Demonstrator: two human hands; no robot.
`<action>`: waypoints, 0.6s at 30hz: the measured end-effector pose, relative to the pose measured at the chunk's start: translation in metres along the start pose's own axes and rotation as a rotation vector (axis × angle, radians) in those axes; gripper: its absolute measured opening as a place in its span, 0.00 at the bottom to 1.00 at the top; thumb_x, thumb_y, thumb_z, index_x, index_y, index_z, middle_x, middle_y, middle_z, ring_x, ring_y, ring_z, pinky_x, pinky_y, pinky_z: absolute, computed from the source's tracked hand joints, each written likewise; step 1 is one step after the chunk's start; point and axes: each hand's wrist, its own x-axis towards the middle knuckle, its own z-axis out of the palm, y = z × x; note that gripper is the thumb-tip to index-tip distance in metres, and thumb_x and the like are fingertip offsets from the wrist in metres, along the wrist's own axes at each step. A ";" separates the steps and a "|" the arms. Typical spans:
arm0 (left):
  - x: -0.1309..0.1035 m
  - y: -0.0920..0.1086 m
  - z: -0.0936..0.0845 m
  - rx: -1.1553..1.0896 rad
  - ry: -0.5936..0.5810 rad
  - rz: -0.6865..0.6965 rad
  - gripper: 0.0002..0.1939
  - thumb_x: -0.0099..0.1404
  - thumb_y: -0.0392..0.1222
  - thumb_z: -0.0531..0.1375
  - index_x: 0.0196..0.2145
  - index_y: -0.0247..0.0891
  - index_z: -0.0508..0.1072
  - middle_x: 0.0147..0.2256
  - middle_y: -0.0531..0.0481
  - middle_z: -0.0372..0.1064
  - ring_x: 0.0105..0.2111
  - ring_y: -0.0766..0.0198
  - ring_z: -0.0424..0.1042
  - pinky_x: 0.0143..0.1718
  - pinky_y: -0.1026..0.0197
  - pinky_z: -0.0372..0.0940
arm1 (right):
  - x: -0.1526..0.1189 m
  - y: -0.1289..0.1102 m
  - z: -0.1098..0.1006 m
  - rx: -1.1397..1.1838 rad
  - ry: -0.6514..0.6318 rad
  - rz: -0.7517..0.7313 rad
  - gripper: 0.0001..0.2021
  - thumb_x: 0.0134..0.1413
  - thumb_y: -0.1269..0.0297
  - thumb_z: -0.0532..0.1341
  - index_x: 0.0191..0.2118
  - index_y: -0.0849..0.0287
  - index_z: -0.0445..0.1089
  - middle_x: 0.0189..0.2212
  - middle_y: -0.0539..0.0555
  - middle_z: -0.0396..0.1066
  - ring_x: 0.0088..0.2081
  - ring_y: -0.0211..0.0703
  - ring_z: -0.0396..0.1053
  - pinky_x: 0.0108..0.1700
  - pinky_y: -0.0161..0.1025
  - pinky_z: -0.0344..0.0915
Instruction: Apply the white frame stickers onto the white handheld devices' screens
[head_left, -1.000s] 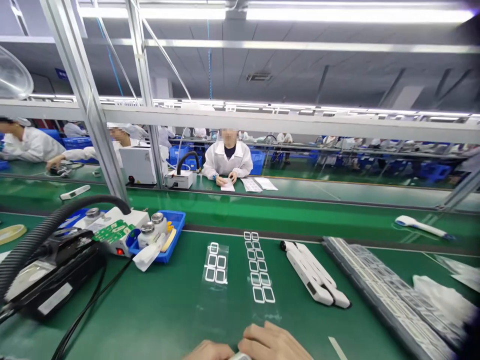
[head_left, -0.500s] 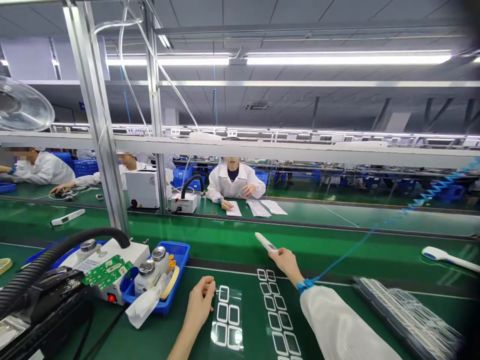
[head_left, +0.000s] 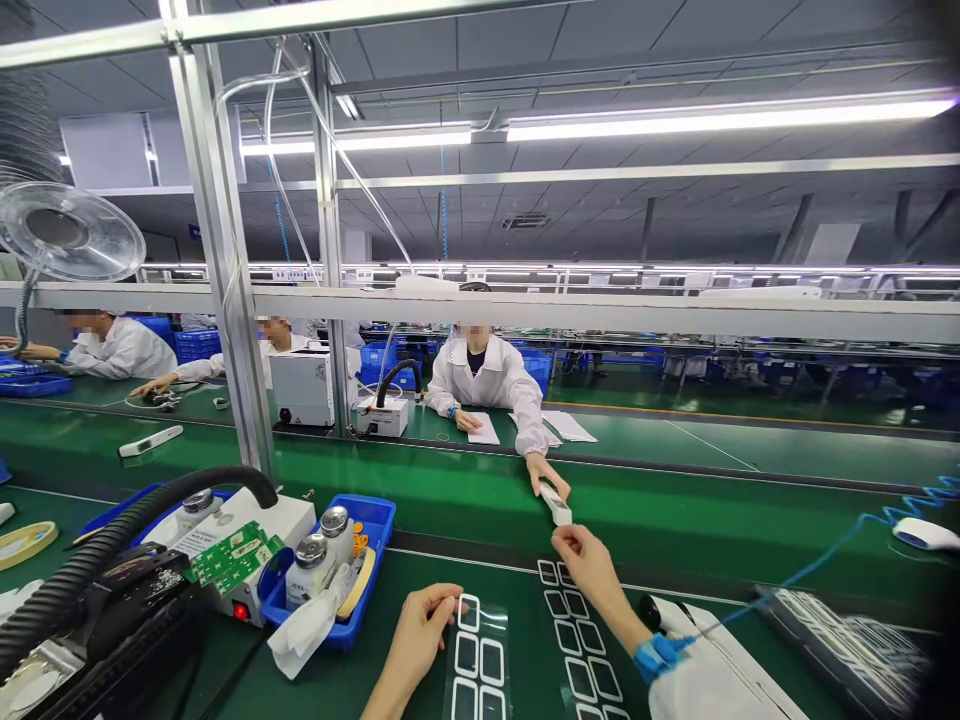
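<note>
My left hand pinches the upper left edge of a clear sheet of white frame-shaped stickers. My right hand, with a blue wrist strap, hovers over the top of a second sheet of white frame stickers. Its fingers are loosely curled, with nothing visible in them. Just beyond its fingertips, a white handheld device is gripped by the hand of a person across the belt. It seems apart from my fingers.
Left of my hands stands a blue tray with metal-capped bottles, beside a white box with a black hose. A dark tray of white strips lies at right. White devices rest on the green belt.
The person across has reached over and taken hold of the white device. My right hand has let go of it and drawn back slightly. My left hand stays at the sheet; the view has shifted.
</note>
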 end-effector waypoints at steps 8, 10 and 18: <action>0.003 -0.004 -0.001 -0.107 0.018 -0.019 0.30 0.46 0.58 0.67 0.37 0.29 0.78 0.32 0.36 0.79 0.29 0.56 0.74 0.18 0.65 0.61 | -0.080 -0.060 0.037 0.127 -0.217 -0.229 0.11 0.54 0.62 0.53 0.27 0.57 0.69 0.24 0.51 0.69 0.28 0.42 0.67 0.31 0.35 0.61; 0.002 -0.003 0.000 -0.123 0.027 -0.017 0.30 0.45 0.59 0.67 0.37 0.29 0.77 0.31 0.37 0.79 0.30 0.55 0.75 0.18 0.64 0.63 | -0.090 -0.070 0.046 0.117 -0.238 -0.251 0.10 0.54 0.65 0.53 0.28 0.58 0.69 0.26 0.51 0.70 0.29 0.42 0.67 0.32 0.36 0.61; -0.002 0.002 0.005 -0.164 0.065 0.018 0.28 0.45 0.59 0.67 0.34 0.30 0.77 0.28 0.39 0.78 0.26 0.58 0.74 0.19 0.63 0.63 | -0.096 -0.077 0.060 0.035 -0.249 -0.284 0.10 0.57 0.66 0.53 0.28 0.56 0.68 0.29 0.53 0.70 0.34 0.46 0.69 0.33 0.37 0.60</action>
